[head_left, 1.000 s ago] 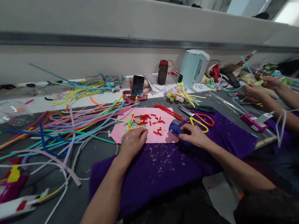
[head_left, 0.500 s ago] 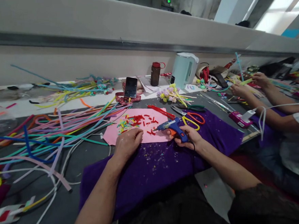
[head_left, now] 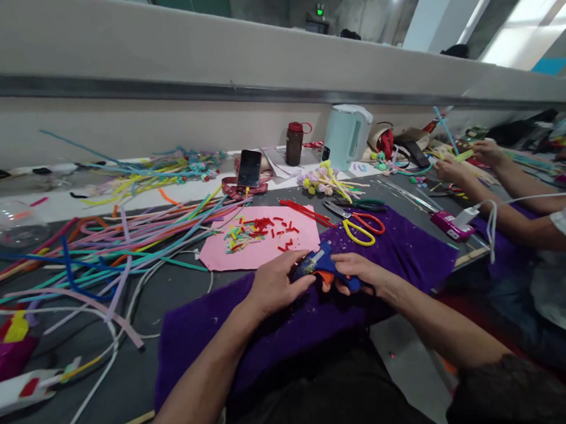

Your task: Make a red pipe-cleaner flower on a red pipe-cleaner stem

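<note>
My right hand grips a blue glue gun with an orange trigger, held over the purple cloth in front of me. My left hand is curled against the gun's nozzle end, touching it; whether it pinches a small piece there is hidden. Just beyond lies a pink paper sheet strewn with several short red, yellow and green cut pieces.
Scissors with red and yellow handles lie right of the pink sheet. Long coloured pipe cleaners sprawl across the left. A phone, brown bottle and pale kettle stand at the back. Another person's arms work at right.
My right hand picked up the glue gun from beside the pink sheet and drew it nearer. My left hand left the sheet's edge and came to the gun's nozzle.
</note>
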`<action>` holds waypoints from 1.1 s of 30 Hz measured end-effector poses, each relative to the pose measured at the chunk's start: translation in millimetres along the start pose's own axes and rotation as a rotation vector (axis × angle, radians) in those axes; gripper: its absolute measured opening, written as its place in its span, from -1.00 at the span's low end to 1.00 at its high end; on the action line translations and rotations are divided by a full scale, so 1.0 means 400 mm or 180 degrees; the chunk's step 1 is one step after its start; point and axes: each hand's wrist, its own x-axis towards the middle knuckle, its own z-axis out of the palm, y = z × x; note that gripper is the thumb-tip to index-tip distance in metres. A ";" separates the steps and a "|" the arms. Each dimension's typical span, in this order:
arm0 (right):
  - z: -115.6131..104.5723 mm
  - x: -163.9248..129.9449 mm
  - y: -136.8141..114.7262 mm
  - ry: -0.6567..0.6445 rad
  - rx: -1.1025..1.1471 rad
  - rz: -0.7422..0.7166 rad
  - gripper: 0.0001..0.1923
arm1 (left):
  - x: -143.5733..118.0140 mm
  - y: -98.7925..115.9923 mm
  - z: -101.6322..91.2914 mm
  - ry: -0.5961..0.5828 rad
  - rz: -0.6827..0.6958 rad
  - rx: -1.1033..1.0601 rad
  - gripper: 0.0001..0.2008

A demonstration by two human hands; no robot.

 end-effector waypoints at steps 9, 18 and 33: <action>0.004 -0.016 -0.008 0.0270 -0.0680 0.0303 -0.68 | -0.010 0.003 0.029 -0.0016 0.0018 0.0619 -0.60; 0.010 -0.049 0.011 0.0526 -0.0710 0.0187 -0.73 | -0.013 0.020 0.015 0.0217 0.0049 0.0869 -0.62; -0.040 -0.049 0.021 0.1144 -0.0183 0.0103 -0.78 | -0.006 -0.033 -0.013 0.0542 -0.0372 0.0924 -0.75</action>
